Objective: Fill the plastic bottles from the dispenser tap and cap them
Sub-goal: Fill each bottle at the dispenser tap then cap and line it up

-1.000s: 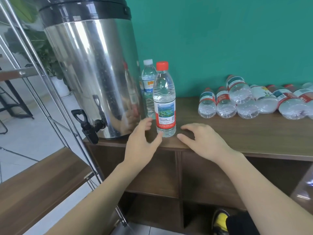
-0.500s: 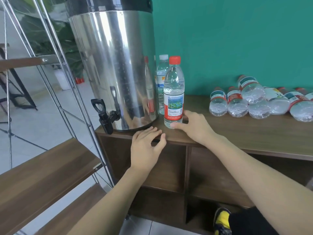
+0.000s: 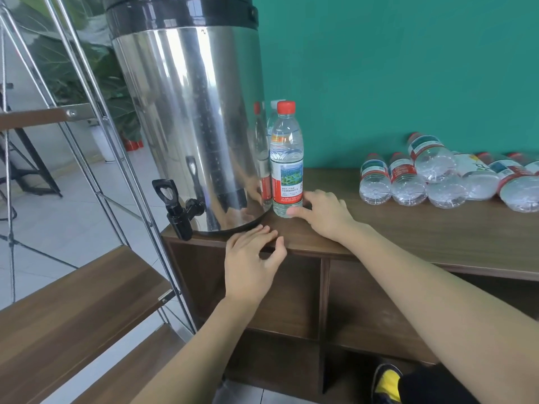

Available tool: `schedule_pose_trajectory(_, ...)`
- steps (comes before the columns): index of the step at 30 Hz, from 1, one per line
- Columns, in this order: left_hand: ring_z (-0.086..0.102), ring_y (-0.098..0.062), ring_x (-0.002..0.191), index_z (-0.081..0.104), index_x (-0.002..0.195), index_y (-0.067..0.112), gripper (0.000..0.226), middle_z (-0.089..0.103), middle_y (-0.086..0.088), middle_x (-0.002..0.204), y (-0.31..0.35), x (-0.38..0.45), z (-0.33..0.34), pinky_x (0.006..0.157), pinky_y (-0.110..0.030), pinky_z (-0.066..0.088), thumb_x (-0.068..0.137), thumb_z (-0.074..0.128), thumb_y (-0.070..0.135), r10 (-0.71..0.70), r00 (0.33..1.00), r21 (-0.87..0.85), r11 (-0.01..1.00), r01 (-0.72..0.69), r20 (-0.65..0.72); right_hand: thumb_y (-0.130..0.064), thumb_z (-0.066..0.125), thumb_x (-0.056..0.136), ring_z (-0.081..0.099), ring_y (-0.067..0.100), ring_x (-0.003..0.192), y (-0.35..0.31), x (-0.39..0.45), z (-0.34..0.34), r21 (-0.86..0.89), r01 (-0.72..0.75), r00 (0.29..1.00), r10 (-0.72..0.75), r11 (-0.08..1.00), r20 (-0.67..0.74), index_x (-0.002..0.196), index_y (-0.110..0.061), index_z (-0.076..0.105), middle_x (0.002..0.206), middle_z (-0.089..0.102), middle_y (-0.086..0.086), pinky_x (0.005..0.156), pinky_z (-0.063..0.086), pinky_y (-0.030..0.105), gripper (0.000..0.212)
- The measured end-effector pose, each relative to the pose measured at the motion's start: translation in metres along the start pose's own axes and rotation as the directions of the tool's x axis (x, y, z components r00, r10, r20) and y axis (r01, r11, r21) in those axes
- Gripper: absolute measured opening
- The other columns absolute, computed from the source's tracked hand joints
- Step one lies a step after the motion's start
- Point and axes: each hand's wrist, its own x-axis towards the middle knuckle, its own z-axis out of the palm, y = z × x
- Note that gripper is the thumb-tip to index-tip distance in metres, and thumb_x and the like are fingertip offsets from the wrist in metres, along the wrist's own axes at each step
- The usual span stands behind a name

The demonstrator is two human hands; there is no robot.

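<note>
A steel dispenser (image 3: 189, 126) stands on the left end of the wooden cabinet top (image 3: 408, 234), and its black tap (image 3: 175, 205) juts over the cabinet's left edge. An upright, capped bottle with a red cap (image 3: 286, 158) stands next to the dispenser, holding water. A white-capped bottle (image 3: 273, 112) is mostly hidden behind it. My right hand (image 3: 323, 214) lies on the top, thumb and fingertips touching the red-capped bottle's base. My left hand (image 3: 250, 258) rests on the cabinet's front edge, holding nothing. Several bottles (image 3: 437, 176) lie piled at the right.
A metal-framed ladder shelf (image 3: 87, 141) with a wooden board (image 3: 73, 301) stands close on the left, near the tap. Open cubbies (image 3: 291, 287) sit under the cabinet top. A yellow and black shoe (image 3: 385, 383) shows at the bottom. The green wall (image 3: 379, 68) is behind.
My right hand moved left to the red-capped bottle's base and now touches it. My left hand drew back from the bottle to the cabinet's front edge.
</note>
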Motion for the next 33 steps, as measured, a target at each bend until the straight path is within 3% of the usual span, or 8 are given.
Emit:
schedule_pose_trajectory(10,0.066,-0.011,0.117,0.081,0.106,0.016,0.021,0.077,0.000,0.113,0.003,0.000,-0.001,0.110,-0.032,0.036,0.089,0.076,0.027,-0.009,1.000,0.014,1.000,0.009,-0.002,-0.068,0.049,0.095,0.051,0.030,0.125,0.002,-0.006,-0.004,-0.013,0.029,0.999,-0.029,0.999,0.023,0.140,-0.024,0.054,0.131,0.060,0.007,0.103,0.039,0.048,0.063)
schedule_pose_trajectory(12,0.066,-0.010,0.117,0.081,0.106,0.016,0.020,0.077,0.000,0.113,0.002,0.000,-0.002,0.109,-0.030,0.035,0.089,0.077,0.026,-0.005,1.000,0.010,1.000,0.005,0.002,-0.067,0.049,0.095,0.051,0.029,0.127,0.009,-0.012,-0.010,-0.032,0.044,0.997,-0.046,0.999,-0.063,0.141,-0.021,0.055,0.135,0.060,0.007,0.105,0.041,0.048,0.066)
schedule_pose_trajectory(15,0.066,-0.010,0.117,0.081,0.106,0.016,0.020,0.077,0.000,0.112,0.003,0.000,-0.002,0.109,-0.029,0.034,0.089,0.077,0.025,-0.004,1.000,0.017,1.000,0.004,-0.004,-0.058,0.048,0.099,0.046,0.031,0.130,0.029,-0.019,-0.027,-0.231,0.028,0.955,-0.094,0.972,-0.282,0.140,-0.016,0.056,0.138,0.057,0.010,0.109,0.035,0.045,0.059)
schedule_pose_trajectory(17,0.066,-0.010,0.116,0.081,0.105,0.016,0.021,0.077,0.000,0.112,0.004,0.000,-0.002,0.109,-0.029,0.035,0.089,0.075,0.028,-0.010,1.000,0.022,1.000,0.010,0.000,-0.056,0.046,0.101,0.043,0.033,0.132,0.046,-0.017,-0.040,-0.338,-0.037,0.941,-0.081,0.940,-0.329,0.141,-0.015,0.055,0.141,0.055,0.010,0.110,0.030,0.046,0.058)
schedule_pose_trajectory(20,0.067,-0.010,0.116,0.082,0.104,0.016,0.024,0.078,0.000,0.111,0.003,0.000,-0.003,0.108,-0.030,0.036,0.088,0.072,0.030,-0.009,1.000,0.019,1.000,0.009,0.002,-0.062,0.041,0.100,0.038,0.034,0.137,0.064,-0.011,-0.050,-0.422,-0.107,0.960,-0.016,0.900,-0.279,0.141,-0.015,0.055,0.146,0.051,0.011,0.113,0.026,0.051,0.064)
schedule_pose_trajectory(23,0.065,-0.009,0.117,0.082,0.105,0.016,0.021,0.077,0.001,0.113,0.003,0.002,-0.004,0.109,-0.028,0.034,0.088,0.076,0.028,-0.018,1.000,0.012,1.000,0.018,0.017,-0.066,0.037,0.098,0.032,0.031,0.141,0.067,-0.013,-0.051,-0.429,-0.085,0.981,0.000,0.899,-0.195,0.140,-0.018,0.056,0.148,0.048,0.007,0.109,0.031,0.056,0.066)
schedule_pose_trajectory(28,0.064,-0.008,0.119,0.082,0.106,0.017,0.021,0.076,0.001,0.115,0.007,0.002,-0.006,0.109,-0.024,0.029,0.089,0.077,0.027,-0.047,0.998,0.009,0.999,0.047,0.041,-0.062,0.042,0.099,0.028,0.023,0.144,0.056,-0.030,-0.043,-0.430,0.050,0.974,-0.139,0.902,-0.177,0.136,-0.020,0.060,0.150,0.046,0.001,0.108,0.034,0.052,0.059)
schedule_pose_trajectory(33,0.062,-0.007,0.122,0.081,0.109,0.018,0.023,0.076,0.002,0.118,0.009,0.005,-0.011,0.110,-0.023,0.029,0.091,0.075,0.030,-0.063,0.995,0.015,0.998,0.062,0.079,-0.059,0.049,0.098,0.033,0.021,0.141,0.036,-0.056,-0.031,-0.310,0.143,0.942,-0.226,0.940,-0.249,0.132,-0.023,0.064,0.147,0.052,-0.003,0.106,0.034,0.053,0.051)
